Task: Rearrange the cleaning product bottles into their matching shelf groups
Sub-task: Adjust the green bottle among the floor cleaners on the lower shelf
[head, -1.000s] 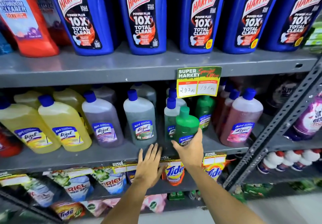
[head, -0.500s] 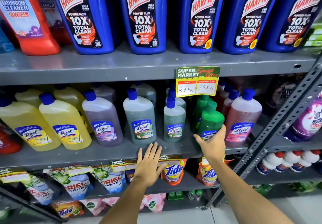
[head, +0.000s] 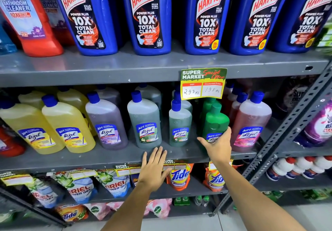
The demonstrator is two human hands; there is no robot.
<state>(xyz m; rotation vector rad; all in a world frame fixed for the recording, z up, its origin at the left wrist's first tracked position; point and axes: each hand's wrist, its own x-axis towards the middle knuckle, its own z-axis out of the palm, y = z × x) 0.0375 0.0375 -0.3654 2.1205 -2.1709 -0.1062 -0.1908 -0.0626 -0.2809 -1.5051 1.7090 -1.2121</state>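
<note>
Head view: right hand gripped green bottle low at its label; left hand spread, empty. Bottle judged rigid, moderately heavy, slick.

Price tag hangs from upper shelf edge, handwritten 297 and 198. Bottom shelf: Ariel pouches left, Tide pouches right. Pink Dettol packs lie below them.

Both arms reach forward: left hand flat, fingers spread; right hand curled in a grasp
</note>
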